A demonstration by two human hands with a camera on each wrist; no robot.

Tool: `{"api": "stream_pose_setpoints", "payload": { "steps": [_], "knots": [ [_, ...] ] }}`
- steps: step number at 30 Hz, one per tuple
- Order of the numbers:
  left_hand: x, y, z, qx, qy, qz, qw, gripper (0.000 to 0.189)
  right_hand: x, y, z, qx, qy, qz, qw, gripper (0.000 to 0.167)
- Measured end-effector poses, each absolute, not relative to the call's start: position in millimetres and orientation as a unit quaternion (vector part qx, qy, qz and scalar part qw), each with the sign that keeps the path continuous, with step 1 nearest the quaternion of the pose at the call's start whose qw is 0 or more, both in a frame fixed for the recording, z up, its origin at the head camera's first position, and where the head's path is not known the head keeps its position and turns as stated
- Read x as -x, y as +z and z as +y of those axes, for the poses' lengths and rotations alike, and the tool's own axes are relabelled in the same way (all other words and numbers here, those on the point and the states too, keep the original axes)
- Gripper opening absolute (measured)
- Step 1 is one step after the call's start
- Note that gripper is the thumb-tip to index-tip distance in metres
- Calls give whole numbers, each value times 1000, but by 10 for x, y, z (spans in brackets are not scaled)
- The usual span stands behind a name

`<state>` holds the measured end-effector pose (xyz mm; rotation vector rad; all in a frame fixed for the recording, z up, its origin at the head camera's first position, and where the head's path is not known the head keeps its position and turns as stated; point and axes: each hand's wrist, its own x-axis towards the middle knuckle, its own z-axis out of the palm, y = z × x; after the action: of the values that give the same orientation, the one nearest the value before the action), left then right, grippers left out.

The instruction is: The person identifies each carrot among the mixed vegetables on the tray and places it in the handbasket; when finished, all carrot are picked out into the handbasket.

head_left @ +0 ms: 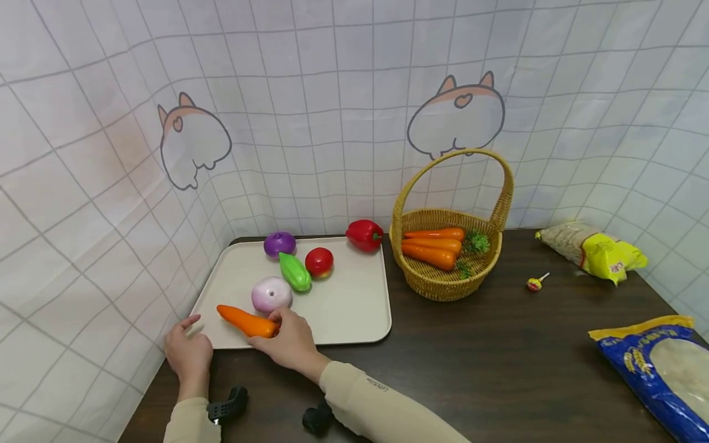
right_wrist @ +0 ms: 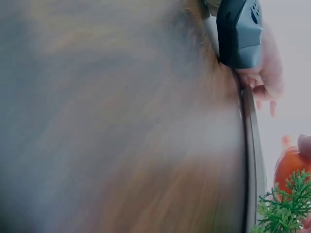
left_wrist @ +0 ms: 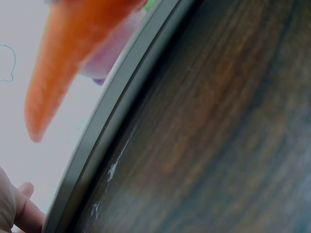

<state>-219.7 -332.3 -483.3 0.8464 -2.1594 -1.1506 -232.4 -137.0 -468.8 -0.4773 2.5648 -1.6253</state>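
My right hand (head_left: 290,341) grips an orange toy carrot (head_left: 242,319) by its thick end, over the front of the cream tray (head_left: 346,320). The carrot's tip points left. Green leafy fronds (right_wrist: 286,206) show at its thick end in the right wrist view. At the tray's front left corner, my left hand (head_left: 189,354) rests by the rim, its index finger extended; the undersides of its fingers are hidden. Behind the carrot sits a pale purple onion (head_left: 271,295). Farther back on the tray are a green vegetable (head_left: 295,272), a red tomato-like piece (head_left: 319,263) and a purple onion (head_left: 279,245).
A red bell pepper (head_left: 364,235) lies at the tray's back right corner. Beside it stands a wicker basket (head_left: 437,289) with several carrots (head_left: 432,243). A lollipop (head_left: 534,283), a yellow-ended bag (head_left: 598,251) and a blue bag (head_left: 645,369) lie to the right. Patterned cloth encloses the table.
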Motion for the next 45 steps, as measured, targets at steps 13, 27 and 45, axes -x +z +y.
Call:
{"api": "stream_pose_setpoints", "payload": {
  "steps": [13,27,45],
  "knots": [
    [2203,-4839,-3283,-306,-434,-800,280,53,2351,-4680,-713,191,-553,809,61,40],
    [2186,-4817,-3293,-299,-438,-800,281,52,2401,-4457,67,208,-540,815,21,42],
    [2166,-4808,-3356,-294,-430,-807,276,54,2425,-4290,1257,183,-475,858,-71,49]
  ]
}}
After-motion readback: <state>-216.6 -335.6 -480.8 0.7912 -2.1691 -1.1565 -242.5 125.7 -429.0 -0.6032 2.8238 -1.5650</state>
